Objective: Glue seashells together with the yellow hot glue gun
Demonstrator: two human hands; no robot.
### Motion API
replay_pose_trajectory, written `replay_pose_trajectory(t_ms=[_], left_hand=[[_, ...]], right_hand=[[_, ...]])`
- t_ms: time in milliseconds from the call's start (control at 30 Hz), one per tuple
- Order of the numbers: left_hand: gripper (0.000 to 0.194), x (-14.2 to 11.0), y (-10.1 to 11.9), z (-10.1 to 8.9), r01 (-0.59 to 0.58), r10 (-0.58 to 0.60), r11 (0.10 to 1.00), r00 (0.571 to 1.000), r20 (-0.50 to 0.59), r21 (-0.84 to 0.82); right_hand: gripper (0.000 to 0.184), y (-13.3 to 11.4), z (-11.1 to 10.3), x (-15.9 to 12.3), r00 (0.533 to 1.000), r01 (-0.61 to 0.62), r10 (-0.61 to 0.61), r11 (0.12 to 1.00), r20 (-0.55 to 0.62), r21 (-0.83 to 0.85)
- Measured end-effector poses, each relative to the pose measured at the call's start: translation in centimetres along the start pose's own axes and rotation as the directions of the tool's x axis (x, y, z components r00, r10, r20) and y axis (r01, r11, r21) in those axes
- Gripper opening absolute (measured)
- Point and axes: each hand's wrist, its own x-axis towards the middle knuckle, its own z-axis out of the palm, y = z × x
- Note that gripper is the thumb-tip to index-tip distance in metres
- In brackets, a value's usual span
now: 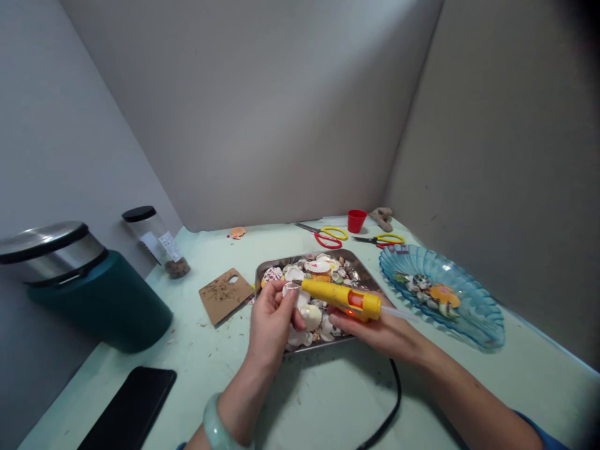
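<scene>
My right hand [370,331] is closed round a yellow glue gun [337,295], whose clear glue stick [398,312] pokes out of the back. An orange-red light glows on the gun's side. In my left hand [274,309] a white seashell [291,292] is pinched between thumb and fingers. The gun's nozzle meets the shell or hovers just over it; I cannot tell which. Both hands are above a metal tray [259,265] heaped with seashells, among them a pale yellow shell [310,317] and a white one with red marks [319,266].
On the right lies a blue scalloped dish [482,306] with shells. Scissors [330,236], more scissors [387,239] and a red cup [357,220] are behind the tray. Left are cardboard [225,297], a clear jar [159,240], a teal tumbler [103,300] and a phone [129,406]. A black cord [396,394] trails forward.
</scene>
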Motion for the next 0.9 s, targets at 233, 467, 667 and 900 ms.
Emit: replay_pose_trajectory(t_ms=[233, 467, 667, 900], left_hand=[[0.028, -0.06, -0.04, 0.04, -0.012, 0.012, 1.0, 1.0, -0.007, 0.01], [0.033, -0.09, 0.26, 0.2, 0.0, 0.0, 1.0, 1.0, -0.01, -0.007], [0.033, -0.18, 0.15, 0.14, -0.014, 0.014, 1.0, 1.0, -0.001, -0.017], [0.034, -0.2, 0.24, 0.14, -0.022, 0.022, 1.0, 1.0, -0.007, -0.014]], right_hand=[[0.019, -0.5, 0.12, 0.02, 0.998, -0.063, 0.063, 0.998, -0.011, 0.021], [0.017, -0.83, 0.08, -0.08, 0.998, -0.055, 0.055, 0.998, -0.02, 0.019], [0.018, -0.84, 0.17, -0.09, 0.995, -0.09, 0.092, 0.994, -0.034, 0.057], [0.018, -0.93, 0.25, -0.06, 0.993, -0.112, 0.114, 0.991, -0.026, 0.08]])
